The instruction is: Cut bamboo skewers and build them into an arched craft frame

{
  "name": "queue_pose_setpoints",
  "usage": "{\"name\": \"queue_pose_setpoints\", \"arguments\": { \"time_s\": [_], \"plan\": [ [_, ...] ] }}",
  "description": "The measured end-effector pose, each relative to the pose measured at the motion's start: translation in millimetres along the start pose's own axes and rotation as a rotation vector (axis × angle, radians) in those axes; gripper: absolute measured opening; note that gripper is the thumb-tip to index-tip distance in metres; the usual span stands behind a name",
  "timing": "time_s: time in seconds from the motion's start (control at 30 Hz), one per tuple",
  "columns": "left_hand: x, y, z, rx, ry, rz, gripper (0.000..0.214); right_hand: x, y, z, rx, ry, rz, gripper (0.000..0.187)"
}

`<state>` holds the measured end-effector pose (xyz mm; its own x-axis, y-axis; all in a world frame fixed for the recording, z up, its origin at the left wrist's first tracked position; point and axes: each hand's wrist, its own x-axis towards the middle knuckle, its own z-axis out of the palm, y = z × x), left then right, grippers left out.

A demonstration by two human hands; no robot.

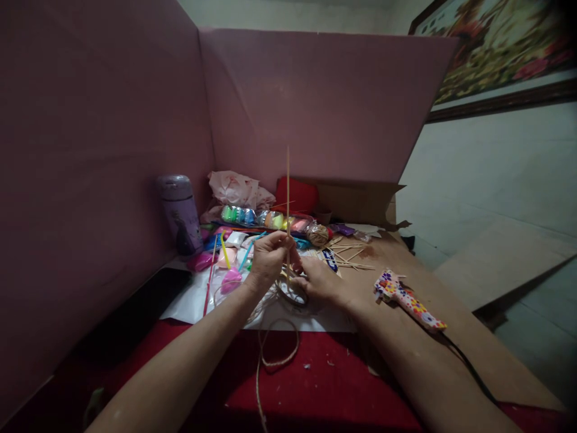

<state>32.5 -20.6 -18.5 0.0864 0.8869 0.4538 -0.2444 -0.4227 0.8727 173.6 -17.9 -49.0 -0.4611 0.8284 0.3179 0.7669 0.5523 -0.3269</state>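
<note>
My left hand (269, 260) pinches a long thin wooden skewer (288, 192) and holds it upright above the table. My right hand (319, 281) is closed low beside the skewer's bottom end, over a small round ring-like piece (291, 296); what its fingers grip is hidden. Jute twine (270, 355) runs from under the hands toward me across the red cloth. Both hands work over a white sheet (193, 304).
A patterned glue gun (408, 299) with a black cord lies right of my hands on brown cardboard (451, 355). Loose wooden sticks (351, 255), packs of coloured clay (256, 216) and a purple bottle (180, 213) stand behind. Pink boards (315, 102) wall the back and left. A black phone (148, 300) lies left.
</note>
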Motion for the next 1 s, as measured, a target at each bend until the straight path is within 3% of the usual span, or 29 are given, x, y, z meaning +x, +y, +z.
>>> {"name": "queue_pose_setpoints", "arguments": {
  "time_s": [0.13, 0.33, 0.5, 0.6, 0.77, 0.9, 1.0],
  "plan": [
    [-1, 0, -0.2, -0.033, -0.003, -0.013, 0.024, -4, -9, 0, -0.039, -0.058, 0.009, 0.018],
    [-5, 4, 10.1, 0.002, -0.022, 0.036, 0.027, -3, -14, 1, -0.160, -0.028, 0.071, 0.041],
    [-6, 21, 15.0, -0.051, 0.036, 0.148, 0.026, 3, -9, -3, 0.035, 0.025, 0.222, 0.038],
    [-2, 33, 7.6, -0.033, 0.104, 0.261, 0.021, 6, -9, -10, 0.246, 0.056, 0.295, 0.031],
    [10, 54, -14.8, -0.087, 0.255, 0.375, 0.017, 8, -5, -15, 0.478, -0.029, 0.469, 0.041],
    [14, 68, -29.3, -0.059, 0.345, 0.426, 0.017, 5, 6, -10, 0.376, 0.025, 0.352, 0.047],
    [16, 65, -35.5, 0.003, 0.341, 0.347, 0.016, 5, 9, -9, 0.497, 0.093, 0.334, 0.043]
  ]
}}
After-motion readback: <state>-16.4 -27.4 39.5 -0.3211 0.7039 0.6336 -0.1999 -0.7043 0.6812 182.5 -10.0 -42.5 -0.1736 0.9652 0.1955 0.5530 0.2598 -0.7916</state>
